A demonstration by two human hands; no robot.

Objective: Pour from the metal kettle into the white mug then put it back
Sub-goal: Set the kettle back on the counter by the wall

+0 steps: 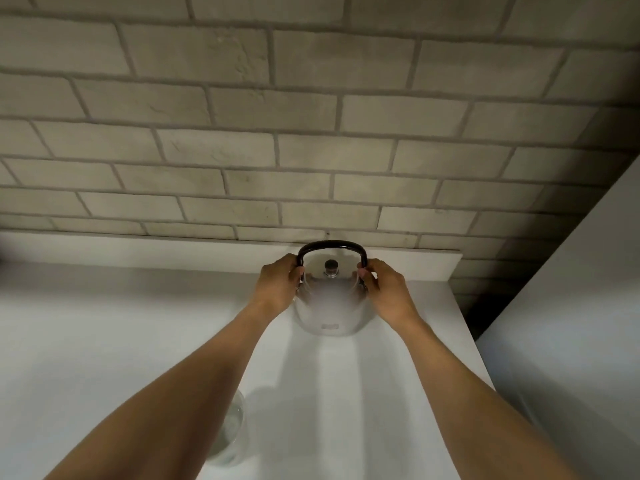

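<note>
The metal kettle (329,306) stands upright on the white counter (104,323) near the back wall, with a dark arched handle and a dark lid knob. My left hand (278,285) grips the handle's left end and the kettle's side. My right hand (384,289) holds the handle's right end. The white mug (232,431) sits nearer to me, mostly hidden under my left forearm; only part of its rim and side show.
A pale brick wall (311,133) rises right behind the kettle above a low white ledge (173,251). A tall white panel (571,323) closes off the counter's right side, with a dark gap at the back corner.
</note>
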